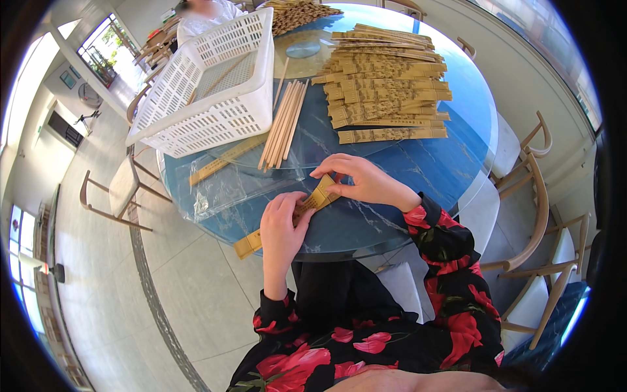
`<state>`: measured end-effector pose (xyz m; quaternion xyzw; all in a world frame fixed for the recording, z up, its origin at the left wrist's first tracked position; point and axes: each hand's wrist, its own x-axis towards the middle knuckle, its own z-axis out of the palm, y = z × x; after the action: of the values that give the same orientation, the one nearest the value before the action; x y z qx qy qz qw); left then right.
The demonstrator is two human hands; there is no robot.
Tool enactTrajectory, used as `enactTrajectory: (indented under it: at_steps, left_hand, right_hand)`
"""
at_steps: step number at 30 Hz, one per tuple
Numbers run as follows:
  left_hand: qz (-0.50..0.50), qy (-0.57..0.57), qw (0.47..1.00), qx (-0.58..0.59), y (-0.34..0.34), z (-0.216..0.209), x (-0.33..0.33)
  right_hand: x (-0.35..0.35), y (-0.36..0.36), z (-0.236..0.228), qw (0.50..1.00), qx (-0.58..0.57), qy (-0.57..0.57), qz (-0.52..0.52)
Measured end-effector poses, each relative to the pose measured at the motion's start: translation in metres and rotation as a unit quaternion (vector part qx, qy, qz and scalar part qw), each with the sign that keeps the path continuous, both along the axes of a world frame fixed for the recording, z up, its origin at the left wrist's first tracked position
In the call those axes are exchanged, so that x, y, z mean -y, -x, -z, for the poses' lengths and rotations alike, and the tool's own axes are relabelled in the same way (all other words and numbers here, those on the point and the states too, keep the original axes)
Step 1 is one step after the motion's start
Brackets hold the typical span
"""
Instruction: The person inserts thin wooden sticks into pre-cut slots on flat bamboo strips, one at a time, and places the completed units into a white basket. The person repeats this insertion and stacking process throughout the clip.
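Both my hands are closed on one long gold paper chopstick sleeve (321,195) with dark print, held slantwise over the table's near edge. My left hand (281,221) grips its middle, and the sleeve's lower end sticks out to the left below that hand. With thumb and fingers, my right hand (366,181) pinches the upper end. Whether a chopstick is inside cannot be seen. Just beyond my hands lies a loose row of bare wooden chopsticks (285,127). Farther right, a thick stack of similar gold sleeves (388,85) is spread out.
A white perforated plastic basket (209,111) stands at the left on the round blue table (392,157). Clear plastic film (245,186) and a single sleeve (215,166) lie before it. Another pile (297,16) is at the back. Chairs (124,186) surround the table; a person (202,23) sits across.
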<state>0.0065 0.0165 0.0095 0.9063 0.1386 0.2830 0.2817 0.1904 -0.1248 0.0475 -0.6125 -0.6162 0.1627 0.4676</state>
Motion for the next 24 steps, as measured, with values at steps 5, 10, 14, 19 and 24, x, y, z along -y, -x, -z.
enactTrajectory:
  at_steps: [5, 10, 14, 19, 24]
  left_hand:
    - [0.0, -0.01, 1.0, -0.012, 0.0, -0.006, 0.003]
    - [-0.001, -0.022, 1.0, -0.01, 0.0, -0.001, 0.001]
    - [-0.004, -0.029, 1.0, -0.006, 0.001, -0.002, 0.001]
    - [-0.004, -0.026, 1.0, 0.006, 0.0, -0.004, 0.003]
    - [0.004, -0.042, 0.999, 0.012, 0.0, -0.008, 0.004]
  right_hand:
    - [-0.006, -0.003, 0.021, 0.983, -0.167, -0.02, -0.077]
    - [-0.007, 0.0, 0.023, 0.945, -0.304, 0.035, -0.114]
    - [-0.006, 0.003, 0.018, 0.942, -0.311, 0.053, -0.115]
    - [-0.007, 0.003, 0.021, 0.975, -0.189, 0.05, -0.108]
    - [-0.008, 0.014, 0.018, 0.98, -0.159, 0.048, -0.112]
